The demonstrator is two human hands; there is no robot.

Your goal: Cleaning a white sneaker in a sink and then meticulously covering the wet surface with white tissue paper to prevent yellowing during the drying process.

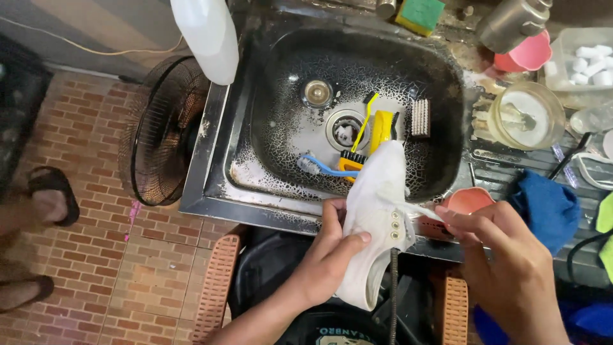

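Observation:
My left hand (327, 255) grips a white sneaker (373, 211) by its side, toe pointing toward the sink. The shoe hangs over the sink's front edge. My right hand (504, 255) pinches a white shoelace (418, 209) that runs from the shoe's metal eyelets. In the dark, cracked sink basin (281, 128) lie a blue toothbrush (319, 167), a yellow toothbrush (365, 118), a yellow-handled scrub brush (373, 137) and a small bristle brush (420, 117), all near the drain (345, 128).
A white plastic bottle (207, 35) stands at the sink's left rim. A jar (527, 115), pink cups (527, 56), a green sponge (420, 14) and a blue cloth (546, 207) crowd the counter. A black fan (159, 131) stands on the brick floor; someone's sandalled feet (45, 198) are at left.

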